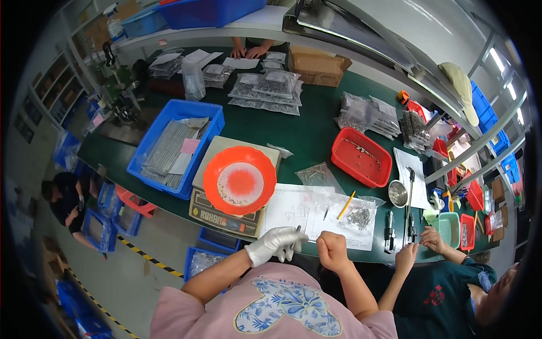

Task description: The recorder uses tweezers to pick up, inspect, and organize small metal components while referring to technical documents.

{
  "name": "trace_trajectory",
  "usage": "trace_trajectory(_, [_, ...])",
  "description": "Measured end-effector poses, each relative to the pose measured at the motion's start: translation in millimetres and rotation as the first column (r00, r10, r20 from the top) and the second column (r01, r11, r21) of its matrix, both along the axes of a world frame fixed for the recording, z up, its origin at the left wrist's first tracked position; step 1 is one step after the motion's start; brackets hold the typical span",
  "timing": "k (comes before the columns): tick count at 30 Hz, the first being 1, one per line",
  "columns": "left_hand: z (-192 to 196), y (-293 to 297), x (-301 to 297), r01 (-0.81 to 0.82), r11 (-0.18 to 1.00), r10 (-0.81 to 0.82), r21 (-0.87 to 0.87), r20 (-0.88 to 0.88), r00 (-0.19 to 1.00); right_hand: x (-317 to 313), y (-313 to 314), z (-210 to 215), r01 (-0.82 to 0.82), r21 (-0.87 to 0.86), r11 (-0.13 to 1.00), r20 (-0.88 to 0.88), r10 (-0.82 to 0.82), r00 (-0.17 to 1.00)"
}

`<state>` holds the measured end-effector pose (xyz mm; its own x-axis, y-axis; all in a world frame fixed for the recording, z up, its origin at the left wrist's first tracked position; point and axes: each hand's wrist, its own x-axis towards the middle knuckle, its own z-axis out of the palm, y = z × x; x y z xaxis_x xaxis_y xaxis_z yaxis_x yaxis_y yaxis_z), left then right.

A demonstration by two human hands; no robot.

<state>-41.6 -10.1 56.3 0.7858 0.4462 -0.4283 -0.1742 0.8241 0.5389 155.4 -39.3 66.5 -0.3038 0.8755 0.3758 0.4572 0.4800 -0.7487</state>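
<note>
My left hand, in a whitish glove, is held in front of the table's near edge with its fingers curled. A small dark tip pokes out at its fingers; I cannot make out what it belongs to. Close beside it, my bare right hand is closed into a fist, and whatever may be in it is hidden. Just beyond both hands lie printed drawing sheets. On them rest a yellow pencil and a clear bag of small metal parts. An orange-red bowl sits on the weighing scale at the left.
A blue bin of bagged long parts stands left of the scale. Beyond the sheets is a red tray with a few metal pins. At right, a co-worker's hands work near a steel bowl. Bagged parts are stacked farther back.
</note>
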Motion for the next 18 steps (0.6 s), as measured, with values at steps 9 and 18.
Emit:
trace_trajectory(9, [16, -4, 7, -0.156, 0.737, 0.349, 0.658, -0.172, 0.921, -1, -4, -4, 0.032, -0.164, 0.986, -0.104, -0.049, 0.993])
trace_trajectory(18, [7, -8, 12, -0.145, -0.082, 0.594, 0.986, 0.166, 0.787, -2, -4, -7, -0.136, -0.601, 0.788, -0.473, -0.213, 0.855])
